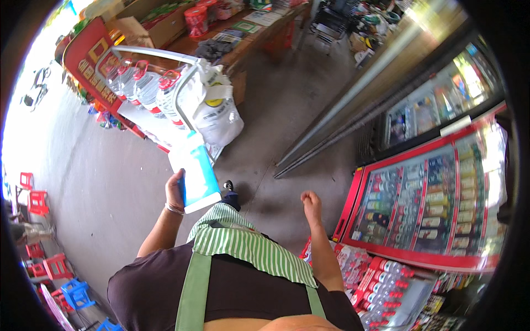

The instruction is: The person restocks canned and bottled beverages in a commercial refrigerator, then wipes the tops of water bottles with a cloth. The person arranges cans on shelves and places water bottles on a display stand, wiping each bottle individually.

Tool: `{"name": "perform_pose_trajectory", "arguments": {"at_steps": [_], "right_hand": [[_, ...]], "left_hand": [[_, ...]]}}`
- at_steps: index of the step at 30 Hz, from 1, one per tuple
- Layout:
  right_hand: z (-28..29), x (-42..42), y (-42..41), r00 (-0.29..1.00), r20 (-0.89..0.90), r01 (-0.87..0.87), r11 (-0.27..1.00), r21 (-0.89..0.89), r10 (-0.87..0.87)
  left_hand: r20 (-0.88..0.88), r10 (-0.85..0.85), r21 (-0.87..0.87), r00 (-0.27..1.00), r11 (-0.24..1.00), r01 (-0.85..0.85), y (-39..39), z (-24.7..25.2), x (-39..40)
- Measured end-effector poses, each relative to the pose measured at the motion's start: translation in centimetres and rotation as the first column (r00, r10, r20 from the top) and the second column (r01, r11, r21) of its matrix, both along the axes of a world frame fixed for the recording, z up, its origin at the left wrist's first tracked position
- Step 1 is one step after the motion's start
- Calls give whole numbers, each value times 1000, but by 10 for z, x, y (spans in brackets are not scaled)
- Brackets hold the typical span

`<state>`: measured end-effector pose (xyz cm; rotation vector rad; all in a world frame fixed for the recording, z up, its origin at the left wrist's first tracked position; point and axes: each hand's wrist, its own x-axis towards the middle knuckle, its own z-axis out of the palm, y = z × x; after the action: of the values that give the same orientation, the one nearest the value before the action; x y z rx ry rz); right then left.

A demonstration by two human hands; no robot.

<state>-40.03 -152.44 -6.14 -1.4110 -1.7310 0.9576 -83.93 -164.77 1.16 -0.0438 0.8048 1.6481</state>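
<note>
My left hand (175, 191), with a bracelet at the wrist, grips the edge of a blue and white flat-sided pack (201, 176); strong glare blurs its upper end, so its exact kind cannot be told. My right hand (311, 202) hangs over the floor at the right with its fingers curled, and no object shows in it. Beyond the pack, large clear water bottles (148, 89) with red caps and handles stand in a row on a metal-framed rack (182, 99). A white plastic bag (219, 118) hangs at the rack's right side.
Red-framed drinks fridge (352, 207) and packs of bottles (379, 285) line the right side. A metal post (319, 120) rises ahead of the fridges. Beyond the rack is a wooden table (248, 41) with boxes and red canisters. Red and blue plastic stools (77, 293) stand at the lower left.
</note>
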Motion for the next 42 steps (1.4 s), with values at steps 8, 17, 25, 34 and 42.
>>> {"name": "perform_pose_trajectory", "arguments": {"at_steps": [8,17,25,34,42], "right_hand": [[-41,-194,193,978,-197,-120,955,-270,67],[21,-475,449,905,124,-423,892,157,407],[21,-626,572,548,684,-542,827,-148,481],[-47,-656,580,708,555,-655,699,286,437],[166,-586,527,381,-788,-830,554,-62,484]], "left_hand": [[-106,517,-63,850,849,-524,10,-16,-125],[-194,797,13,572,585,-811,18,31,-169],[-186,924,-82,335,325,-942,40,52,-111],[-296,918,-4,264,275,-961,85,76,-127],[-394,847,-85,356,352,-932,127,106,-167]]}}
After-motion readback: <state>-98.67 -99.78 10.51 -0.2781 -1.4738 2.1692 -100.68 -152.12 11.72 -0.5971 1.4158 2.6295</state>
